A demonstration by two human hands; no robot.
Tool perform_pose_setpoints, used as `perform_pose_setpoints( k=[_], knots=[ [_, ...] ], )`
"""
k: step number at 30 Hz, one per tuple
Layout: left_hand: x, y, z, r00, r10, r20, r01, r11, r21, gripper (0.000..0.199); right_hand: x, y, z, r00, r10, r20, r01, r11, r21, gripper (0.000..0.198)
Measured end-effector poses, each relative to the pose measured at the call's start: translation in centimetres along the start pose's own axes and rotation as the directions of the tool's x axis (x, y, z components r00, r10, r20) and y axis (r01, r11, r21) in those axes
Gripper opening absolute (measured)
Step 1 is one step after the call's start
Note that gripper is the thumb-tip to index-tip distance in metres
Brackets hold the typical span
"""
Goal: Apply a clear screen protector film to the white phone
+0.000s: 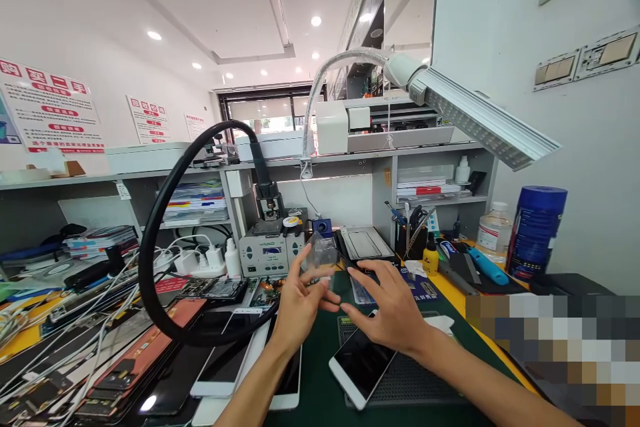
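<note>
A lamp (485, 115) arches above the shelf (382, 207), and a blue canister (537, 233) stands beside a clear bottle (494, 233).

We see two ungloved hands, the left hand (299, 295) with a narrow back and long, slim fingers (299, 268), the right hand (395, 315) with a broader back as it faces us. Below the left hand we find a slender left forearm (261, 373), bare to the edge of our view; beyond the right wrist (425, 339), the right forearm (477, 377) is likewise bare and widens away from the hand.
</note>
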State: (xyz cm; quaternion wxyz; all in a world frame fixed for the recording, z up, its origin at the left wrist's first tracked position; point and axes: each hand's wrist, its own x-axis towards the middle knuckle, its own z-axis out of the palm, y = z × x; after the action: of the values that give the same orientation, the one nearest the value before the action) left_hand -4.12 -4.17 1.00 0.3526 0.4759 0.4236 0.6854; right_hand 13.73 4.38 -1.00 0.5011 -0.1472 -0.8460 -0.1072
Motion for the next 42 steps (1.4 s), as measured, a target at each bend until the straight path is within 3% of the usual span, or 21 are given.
perform_pose_setpoints(
  k=[5,10,19,28,32,42],
  knots=[
    [-0.4,0.0,0.2,0.996,-0.025,0.081,0.025,1.000,0.004,0.083,-0.2,-0.8,0.1,0.992,0.084,0.096,-0.089,0.995,0.053,0.050],
    [-0.4,0.0,0.0,0.993,-0.072,0.092,0.069,0.997,0.037,0.072,-0.5,-1.4,0.3,0.978,0.133,0.163,-0.153,0.982,0.112,0.053],
    [-0.3,-0.4,-0.1,0.987,-0.130,0.091,0.133,0.991,-0.034,0.058,-0.5,-1.6,0.3,0.970,0.194,0.147,-0.216,0.964,0.154,0.056],
    [-0.1,0.3,0.5,0.975,-0.208,0.077,0.220,0.954,-0.202,0.060,-0.6,-1.6,0.4,0.963,0.224,0.151,-0.246,0.959,0.143,0.056],
    [0.0,0.4,0.5,0.973,-0.230,-0.003,0.226,0.957,-0.184,0.054,-0.7,-1.7,0.5,0.963,0.217,0.159,-0.239,0.961,0.138,0.056],
    [-0.2,0.6,0.9,0.961,-0.276,-0.002,0.272,0.949,-0.160,0.053,-0.5,-2.0,0.4,0.963,0.232,0.135,-0.250,0.957,0.144,0.057]
  ],
)
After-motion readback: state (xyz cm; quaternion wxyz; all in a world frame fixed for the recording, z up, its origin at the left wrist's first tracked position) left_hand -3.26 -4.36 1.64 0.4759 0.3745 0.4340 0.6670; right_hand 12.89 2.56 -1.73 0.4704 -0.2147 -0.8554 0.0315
